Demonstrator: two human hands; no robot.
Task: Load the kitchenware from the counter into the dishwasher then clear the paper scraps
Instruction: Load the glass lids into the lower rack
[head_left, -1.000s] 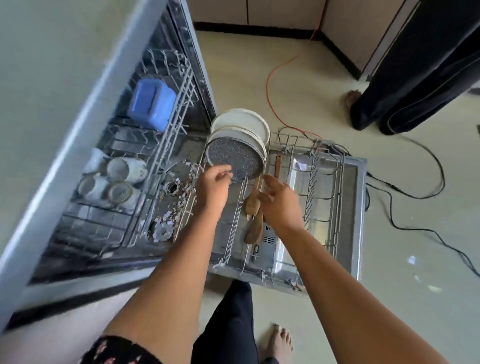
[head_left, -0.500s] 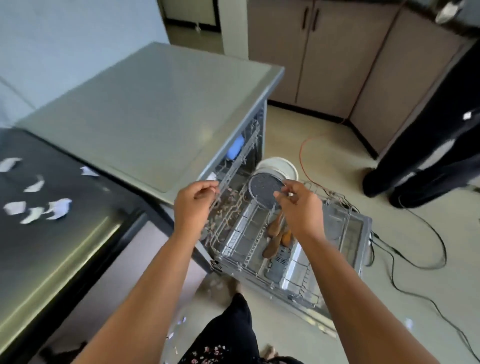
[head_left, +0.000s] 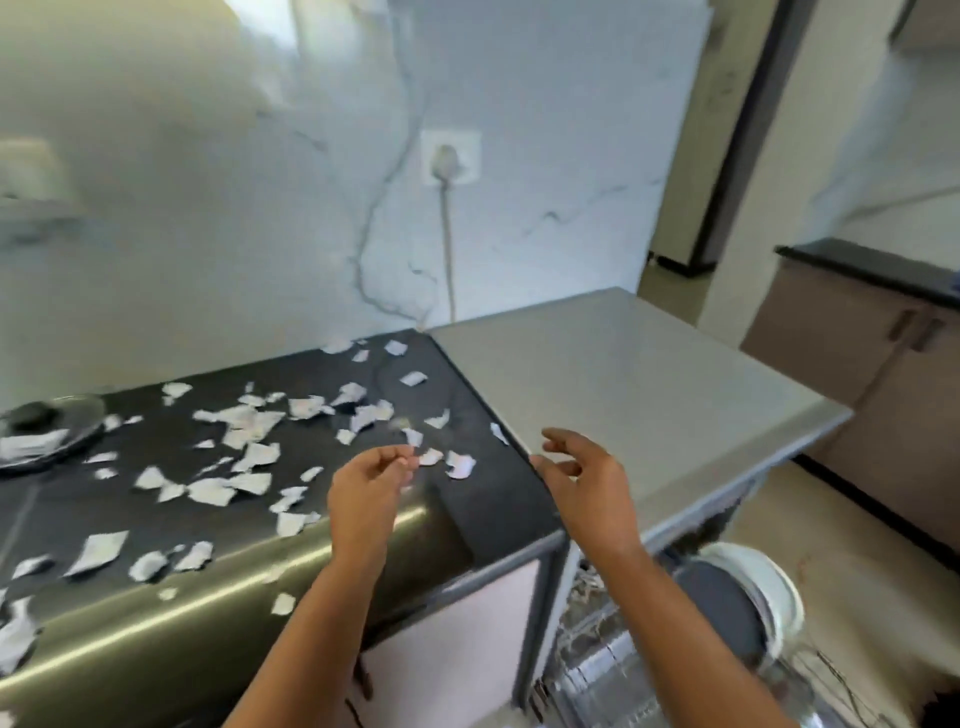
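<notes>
paper scraps (head_left: 244, 452): dozens of torn white bits spread across the black counter (head_left: 483, 499), from its back edge by the wall to its rounded front edge, thickest mid-counter. A few lie on the front curve itself. One larger scrap (head_left: 460, 464) sits near the counter's right end.

left hand (head_left: 366, 491): over the counter's right part, above the front edge. Fingers are curled in, thumb against the fingertips. A small scrap (head_left: 430, 457) is right at the tips. It's blurred, so I can't tell whether it's pinched or just beside them.

right hand (head_left: 584, 486): released, fingers spread and loosely bent, holding nothing. It hovers over the seam where the counter's right end meets the grey dishwasher top (head_left: 649, 384).

kitchenware: dark round plate (head_left: 727, 613) and white plate (head_left: 776, 587) stand on edge in the pulled-out dishwasher rack (head_left: 597, 675), below and right of the counter's right end. The dark one is on the counter side of the white one. Rack wires are blurred, other contents unreadable.

counter's far left end: shallow glass dish (head_left: 72, 421), with something dark in it plus a piece of paper. Edges are blurred.

behind the counter: white veined wall (head_left: 208, 234), and a socket (head_left: 450, 156) with a plug in it. Its cord (head_left: 448, 249) drops to the counter's back right corner. Right of the counter, past the dishwasher top, are brown cabinets (head_left: 831, 332) under a dark worktop (head_left: 872, 267), and pale floor (head_left: 831, 545).
</notes>
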